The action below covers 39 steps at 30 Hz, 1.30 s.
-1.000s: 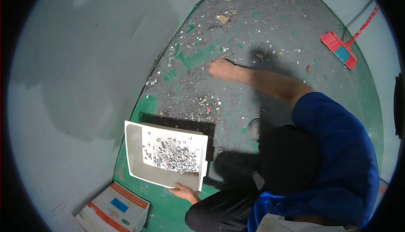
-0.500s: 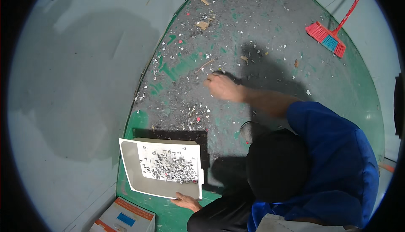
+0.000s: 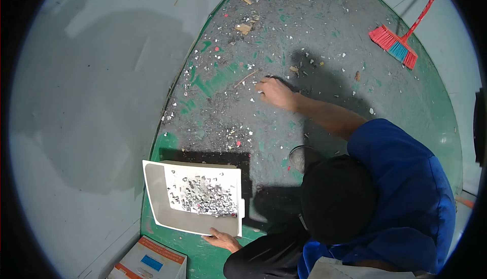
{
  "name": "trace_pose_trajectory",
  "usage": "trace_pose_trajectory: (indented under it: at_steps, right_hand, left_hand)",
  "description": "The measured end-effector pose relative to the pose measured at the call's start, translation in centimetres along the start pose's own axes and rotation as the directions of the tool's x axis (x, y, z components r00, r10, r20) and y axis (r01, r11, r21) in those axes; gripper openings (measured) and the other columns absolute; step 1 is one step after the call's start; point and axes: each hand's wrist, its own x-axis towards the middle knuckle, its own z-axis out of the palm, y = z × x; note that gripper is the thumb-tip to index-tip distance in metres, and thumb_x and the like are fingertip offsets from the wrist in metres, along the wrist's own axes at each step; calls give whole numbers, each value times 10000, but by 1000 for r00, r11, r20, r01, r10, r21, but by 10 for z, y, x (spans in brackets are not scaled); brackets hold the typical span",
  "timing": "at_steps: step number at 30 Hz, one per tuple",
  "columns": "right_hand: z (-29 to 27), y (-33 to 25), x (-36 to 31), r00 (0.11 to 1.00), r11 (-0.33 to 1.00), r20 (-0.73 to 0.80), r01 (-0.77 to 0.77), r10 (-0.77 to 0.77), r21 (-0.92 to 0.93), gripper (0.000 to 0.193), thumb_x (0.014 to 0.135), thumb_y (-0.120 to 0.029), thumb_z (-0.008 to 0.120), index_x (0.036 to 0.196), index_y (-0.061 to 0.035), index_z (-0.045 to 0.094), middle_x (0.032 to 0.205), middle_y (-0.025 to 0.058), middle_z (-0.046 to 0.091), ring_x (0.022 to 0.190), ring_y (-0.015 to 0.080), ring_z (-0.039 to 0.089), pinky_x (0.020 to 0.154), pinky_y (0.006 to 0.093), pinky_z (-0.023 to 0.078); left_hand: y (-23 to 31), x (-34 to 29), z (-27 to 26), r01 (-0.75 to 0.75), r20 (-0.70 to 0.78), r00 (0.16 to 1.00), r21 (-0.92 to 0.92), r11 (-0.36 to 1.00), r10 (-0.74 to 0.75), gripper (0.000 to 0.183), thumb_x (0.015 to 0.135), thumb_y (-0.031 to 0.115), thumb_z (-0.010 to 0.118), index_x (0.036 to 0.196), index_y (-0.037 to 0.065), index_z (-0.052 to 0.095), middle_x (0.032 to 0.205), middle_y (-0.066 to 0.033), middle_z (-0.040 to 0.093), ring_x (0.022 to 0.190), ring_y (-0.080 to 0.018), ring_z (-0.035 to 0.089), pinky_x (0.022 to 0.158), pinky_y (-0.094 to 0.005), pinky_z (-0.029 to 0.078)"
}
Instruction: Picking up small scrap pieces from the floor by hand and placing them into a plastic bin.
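Note:
My left hand (image 3: 223,240) grips the near rim of a white plastic bin (image 3: 203,223), its fingers partly hidden beneath. Many small grey, silver and white pieces (image 3: 203,195) lie heaped on the bin's floor, and the bin stands tilted. My right hand (image 3: 276,94) reaches far out over the dirty floor, fingers curled together low near the ground. A tiny white bit shows at its fingertips; its kind cannot be made out. Close to that hand lies a thin brown stick (image 3: 245,79), and scattered white scraps surround it.
A red and blue broom (image 3: 394,45) leans at the far right wall. Debris and brown scraps (image 3: 244,28) litter the grey-green floor (image 3: 324,30). A grey wall (image 3: 101,101) rises at left. An orange and white box (image 3: 149,259) sits at lower left. My shoe (image 3: 298,160) is beside my knee.
My right hand has moved a little right and away from me, its fingers curled. The bin and my left hand have shifted slightly, and the pieces in the bin have spread a little.

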Motion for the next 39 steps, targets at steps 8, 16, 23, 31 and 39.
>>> trace_pose_trajectory:
  at_steps: [8,16,23,31,39]
  right_hand:
    - [36,-16,12,970,979,236,102,-58,-177,195,768,20,564,935,59,658,1004,286,583,915,435,647,792,490,543]
    - [27,-28,16,978,980,190,-55,91,-190,151,761,25,567,858,44,680,1003,265,636,941,416,662,797,486,548]
    - [-8,-163,-5,909,732,95,262,-406,628,167,794,-58,616,925,-36,718,941,183,666,936,345,657,830,426,517]
    - [0,-23,39,997,942,-67,68,-49,327,178,802,-44,599,916,-7,731,866,179,714,828,338,697,805,415,544]
    - [29,-35,79,980,976,22,192,-195,106,282,782,-27,586,1043,-6,690,979,220,645,947,411,641,856,478,520]
  left_hand:
    - [-2,7,0,-21,14,1000,4,1000,21,550,988,240,518,1312,-166,338,1220,-308,488,1063,-304,520,944,-403,426]
    - [-3,8,6,-48,17,999,-11,999,48,533,982,232,506,1295,-167,341,1194,-306,491,1037,-303,527,941,-406,425]
    - [12,5,5,-43,23,999,15,999,42,558,988,262,504,1332,-149,349,1181,-283,502,1070,-324,531,953,-414,429]
    - [20,7,11,-35,14,999,38,999,34,535,986,235,483,1310,-172,358,1206,-301,488,1071,-347,531,966,-431,420]
    - [7,9,1,-37,8,999,78,996,37,511,991,209,476,1308,-171,349,1219,-290,463,1093,-329,516,974,-429,417]
